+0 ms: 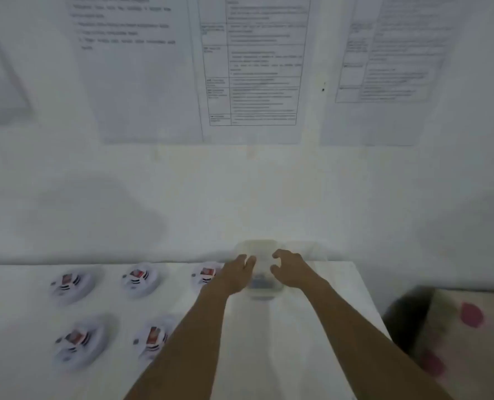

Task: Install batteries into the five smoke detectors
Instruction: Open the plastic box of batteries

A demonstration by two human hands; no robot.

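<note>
Five smoke detectors are laid out on the white table from nine to seven o'clock; three sit in the far row and two in the near row, each showing a red patch at its centre, though motion blur hides whether batteries are seated. At about six o'clock, against the wall, a translucent lidded container is flanked by both hands; the left hand is pressed to its left side with fingers spread, and the right hand is curled on its right side, so it appears gripped between them. Dark shapes, possibly the batteries, are seen low inside. If the lid is pulled unevenly, the container could be tipped and its contents scattered toward the table edge at four o'clock; the third detector, just beside the left wrist, could be knocked.
</note>
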